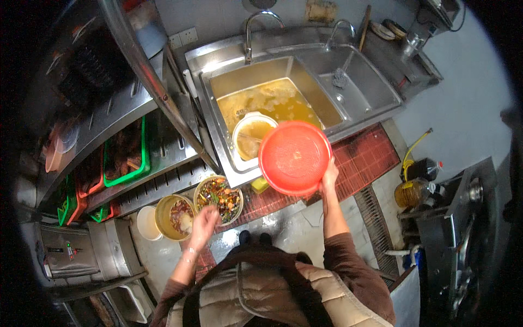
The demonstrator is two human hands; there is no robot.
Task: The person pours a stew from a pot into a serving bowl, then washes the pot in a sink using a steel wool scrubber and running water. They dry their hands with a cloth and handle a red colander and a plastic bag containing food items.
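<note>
My right hand (pixel 329 176) grips the rim of a round red plastic colander (pixel 295 159), tilted over the front edge of the sink. Nothing shows inside the colander apart from a small pale bit at its middle. Blurred, my left hand (pixel 204 225) hangs above two buckets on the floor, its fingers partly curled; whether it holds something small is not visible. One bucket (pixel 197 201) is full of dark and colourful food scraps. The other bucket (pixel 164 212) contains reddish-brown waste with a pale lump. Cloudy yellow water fills the left sink basin (pixel 249 73), where a white tub (pixel 265 117) stands, partly hidden by the colander.
A steel wool pad (pixel 339 78) lies in the right sink basin (pixel 363 98). At left, a steel shelf (pixel 184 141) carries green and red crates. An empty white bucket (pixel 148 224) stands beside the scrap buckets. Oil jugs (pixel 410 191) and a floor drain grate (pixel 378 225) are on the right.
</note>
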